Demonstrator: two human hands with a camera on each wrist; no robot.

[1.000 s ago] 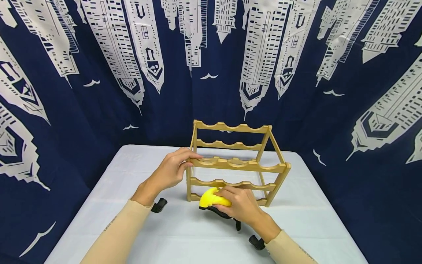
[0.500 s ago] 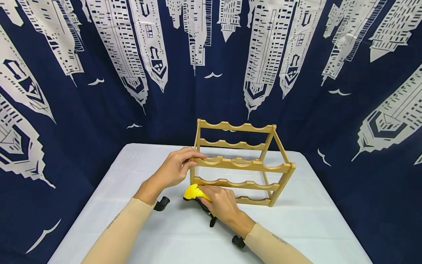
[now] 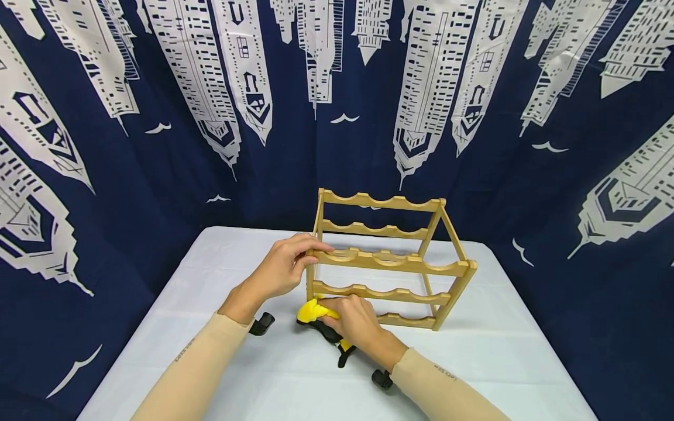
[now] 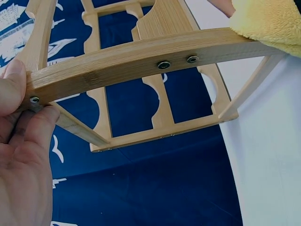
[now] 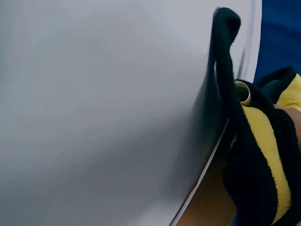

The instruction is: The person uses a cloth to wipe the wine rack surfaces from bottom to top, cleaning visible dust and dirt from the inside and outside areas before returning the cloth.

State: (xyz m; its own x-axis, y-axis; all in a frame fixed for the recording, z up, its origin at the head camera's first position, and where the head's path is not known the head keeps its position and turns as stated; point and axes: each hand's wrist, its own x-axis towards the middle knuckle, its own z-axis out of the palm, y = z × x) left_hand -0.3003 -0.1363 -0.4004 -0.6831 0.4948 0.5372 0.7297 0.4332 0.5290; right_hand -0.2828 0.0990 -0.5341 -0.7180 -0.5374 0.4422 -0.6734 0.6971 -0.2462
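Observation:
A wooden wine rack point(image 3: 405, 265) with scalloped rails stands on the table. My left hand point(image 3: 284, 263) grips its upper front-left corner; the left wrist view shows thumb and fingers on either side of the wooden post point(image 4: 117, 59). Bunched in my right hand point(image 3: 355, 320) is a fuzzy yellow cloth point(image 3: 310, 310) with a dark side, at the foot of the front-left post. In the left wrist view the cloth point(image 4: 270, 23) lies against the far end of that post. Folds of the cloth point(image 5: 268, 150) hide most of the right hand in the right wrist view.
White cloth covers the table point(image 3: 295, 386). Behind it hangs a dark blue curtain point(image 3: 358, 158) printed with white buildings, close to the rack's back. Black wrist cameras show beside the left wrist point(image 3: 262, 323) and the right wrist point(image 3: 381, 379).
My right hand has carried the cloth left along the rack's lower front to the left post, then barely shifted. The left hand keeps its grip on the corner. The head view has shifted slightly.

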